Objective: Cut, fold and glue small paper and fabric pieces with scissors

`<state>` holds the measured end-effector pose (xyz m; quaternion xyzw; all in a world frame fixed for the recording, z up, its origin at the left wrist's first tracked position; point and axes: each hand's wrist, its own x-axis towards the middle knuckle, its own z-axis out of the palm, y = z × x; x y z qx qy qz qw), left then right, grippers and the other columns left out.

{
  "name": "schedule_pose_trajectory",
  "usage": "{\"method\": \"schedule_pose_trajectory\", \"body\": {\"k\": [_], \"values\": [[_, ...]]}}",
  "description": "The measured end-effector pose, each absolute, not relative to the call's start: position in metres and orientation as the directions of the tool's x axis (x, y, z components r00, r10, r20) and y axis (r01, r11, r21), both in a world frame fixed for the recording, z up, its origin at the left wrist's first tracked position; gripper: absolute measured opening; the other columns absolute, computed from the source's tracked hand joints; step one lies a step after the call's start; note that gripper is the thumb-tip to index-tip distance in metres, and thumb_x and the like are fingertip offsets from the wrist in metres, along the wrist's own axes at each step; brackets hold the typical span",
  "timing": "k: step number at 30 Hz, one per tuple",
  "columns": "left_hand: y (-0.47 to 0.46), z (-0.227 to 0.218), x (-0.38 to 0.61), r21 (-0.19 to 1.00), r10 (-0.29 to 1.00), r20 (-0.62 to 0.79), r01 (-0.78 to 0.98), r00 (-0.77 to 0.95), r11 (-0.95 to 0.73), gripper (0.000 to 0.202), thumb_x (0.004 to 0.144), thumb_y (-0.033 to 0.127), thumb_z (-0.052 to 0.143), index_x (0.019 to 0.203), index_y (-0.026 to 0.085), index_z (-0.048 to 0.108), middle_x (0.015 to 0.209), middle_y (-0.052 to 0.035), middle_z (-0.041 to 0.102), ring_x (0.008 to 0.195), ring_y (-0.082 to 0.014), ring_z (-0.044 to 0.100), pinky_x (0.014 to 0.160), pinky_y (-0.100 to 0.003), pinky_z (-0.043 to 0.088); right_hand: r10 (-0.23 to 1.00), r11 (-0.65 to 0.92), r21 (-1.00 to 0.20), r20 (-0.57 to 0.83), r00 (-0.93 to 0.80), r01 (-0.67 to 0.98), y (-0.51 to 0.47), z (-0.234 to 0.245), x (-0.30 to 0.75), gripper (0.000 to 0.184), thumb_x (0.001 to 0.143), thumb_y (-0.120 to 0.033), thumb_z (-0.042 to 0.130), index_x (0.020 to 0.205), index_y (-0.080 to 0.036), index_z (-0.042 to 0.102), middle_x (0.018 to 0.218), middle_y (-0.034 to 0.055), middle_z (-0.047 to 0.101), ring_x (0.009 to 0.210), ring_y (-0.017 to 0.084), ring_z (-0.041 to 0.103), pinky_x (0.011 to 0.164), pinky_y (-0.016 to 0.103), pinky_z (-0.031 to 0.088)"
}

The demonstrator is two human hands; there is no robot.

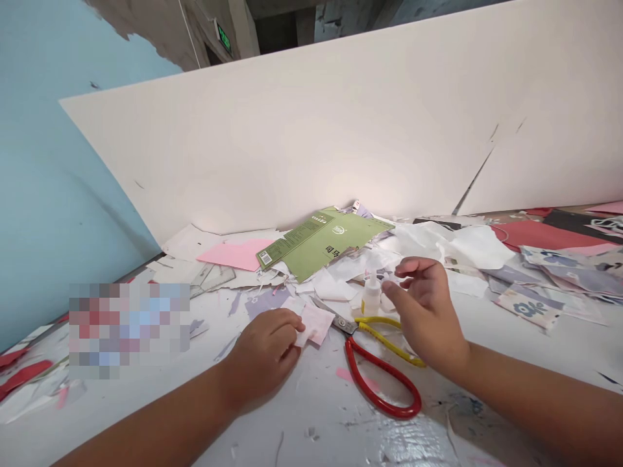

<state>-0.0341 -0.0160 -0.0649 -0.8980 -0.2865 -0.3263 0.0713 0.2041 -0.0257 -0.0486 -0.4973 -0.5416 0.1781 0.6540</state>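
Observation:
My left hand (265,353) rests on the white table with its fingers curled, pinching a small pale pink paper piece (315,323) flat against the surface. My right hand (426,311) hovers just right of a small white glue bottle (371,295), fingers spread and loosely bent, holding nothing that I can see. Scissors (377,363) with one red and one yellow handle lie between my hands, blades pointing toward the pink piece.
A flattened green carton (321,240) and a pink sheet (236,254) lie behind among white paper scraps. Red and patterned papers (545,259) spread at the right. A tall white board (341,143) walls off the back. A blurred patch covers the left.

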Motion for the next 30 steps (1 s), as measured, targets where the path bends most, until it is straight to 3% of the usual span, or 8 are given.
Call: {"method": "schedule_pose_trajectory", "body": {"k": [5, 9, 13, 20, 23, 26, 28, 30], "values": [[-0.022, -0.059, -0.03, -0.163, 0.325, 0.528, 0.469, 0.784, -0.868, 0.02, 0.071, 0.0, 0.042, 0.069, 0.017, 0.052, 0.074, -0.0049, 0.061, 0.071, -0.013, 0.054, 0.066, -0.027, 0.044, 0.934, 0.111, -0.862, 0.261, 0.245, 0.495, -0.008, -0.061, 0.214, 0.035, 0.065, -0.025, 0.053, 0.093, -0.025, 0.032, 0.087, 0.0013, 0.04, 0.075, 0.017, 0.044, 0.061, 0.03, 0.04], [-0.03, -0.054, -0.025, -0.168, 0.261, 0.417, 0.356, 0.871, -0.919, 0.013, 0.076, 0.008, 0.045, 0.07, 0.017, 0.053, 0.073, -0.0045, 0.061, 0.07, -0.0133, 0.053, 0.065, -0.027, 0.042, 0.953, 0.095, -0.778, 0.252, 0.169, 0.621, -0.007, -0.066, 0.213, 0.035, 0.062, -0.025, 0.054, 0.092, -0.024, 0.036, 0.09, 0.0031, 0.045, 0.08, 0.02, 0.047, 0.068, 0.033, 0.041], [-0.034, -0.054, -0.024, -0.01, 0.294, 0.437, 0.331, 0.85, -0.944, 0.015, 0.074, 0.005, 0.046, 0.078, 0.018, 0.053, 0.076, -0.0044, 0.062, 0.073, -0.0136, 0.054, 0.066, -0.027, 0.042, 0.955, 0.126, -0.664, 0.282, 0.091, 0.737, -0.004, -0.067, 0.215, 0.024, 0.066, -0.03, 0.051, 0.088, -0.023, 0.045, 0.092, 0.0045, 0.05, 0.088, 0.023, 0.046, 0.073, 0.037, 0.038], [-0.031, -0.059, -0.025, 0.361, 0.583, 0.55, 0.459, 0.598, -0.812, 0.021, 0.071, 0.002, 0.043, 0.079, 0.02, 0.051, 0.077, -0.0036, 0.06, 0.074, -0.014, 0.053, 0.066, -0.027, 0.044, 0.937, 0.22, -0.572, 0.348, -0.009, 0.79, -0.001, -0.062, 0.214, 0.017, 0.07, -0.03, 0.05, 0.083, -0.021, 0.051, 0.088, 0.0055, 0.052, 0.095, 0.026, 0.042, 0.085, 0.041, 0.03], [-0.024, -0.059, -0.026, 0.486, 0.756, 0.513, 0.588, 0.408, -0.647, 0.012, 0.074, 0.011, 0.044, 0.076, 0.021, 0.05, 0.08, -0.0022, 0.059, 0.071, -0.0135, 0.052, 0.064, -0.026, 0.042, 0.948, 0.204, -0.734, 0.314, 0.058, 0.647, -0.007, -0.054, 0.211, 0.018, 0.074, -0.033, 0.047, 0.087, -0.022, 0.047, 0.093, 0.0052, 0.051, 0.093, 0.024, 0.045, 0.078, 0.037, 0.036], [-0.016, -0.059, -0.028, 0.595, 0.869, 0.472, 0.674, 0.149, -0.439, 0.006, 0.078, 0.023, 0.044, 0.073, 0.021, 0.047, 0.071, 0.0008, 0.054, 0.06, -0.0119, 0.047, 0.056, -0.024, 0.04, 0.973, 0.202, -0.923, 0.227, 0.039, 0.326, -0.016, -0.049, 0.207, 0.018, 0.075, -0.029, 0.047, 0.092, -0.024, 0.044, 0.094, 0.0024, 0.054, 0.087, 0.02, 0.05, 0.073, 0.032, 0.039], [-0.013, -0.06, -0.029, 0.582, 0.871, 0.482, 0.71, 0.091, -0.397, 0.011, 0.079, 0.028, 0.044, 0.071, 0.021, 0.045, 0.065, 0.0023, 0.05, 0.056, -0.0114, 0.044, 0.053, -0.023, 0.039, 0.988, 0.156, -0.975, 0.151, -0.044, 0.156, -0.021, -0.048, 0.203, 0.017, 0.072, -0.023, 0.051, 0.087, -0.023, 0.045, 0.084, -0.0004, 0.057, 0.077, 0.017, 0.053, 0.068, 0.029, 0.04], [-0.014, -0.061, -0.028, 0.443, 0.806, 0.547, 0.738, 0.227, -0.509, 0.011, 0.079, 0.025, 0.045, 0.069, 0.021, 0.045, 0.064, 0.0017, 0.05, 0.058, -0.0118, 0.046, 0.055, -0.024, 0.038, 0.987, 0.056, -0.996, 0.046, -0.152, 0.062, -0.027, -0.047, 0.197, 0.016, 0.067, -0.018, 0.055, 0.079, -0.022, 0.047, 0.068, -0.0028, 0.056, 0.065, 0.015, 0.053, 0.061, 0.027, 0.04]]}}
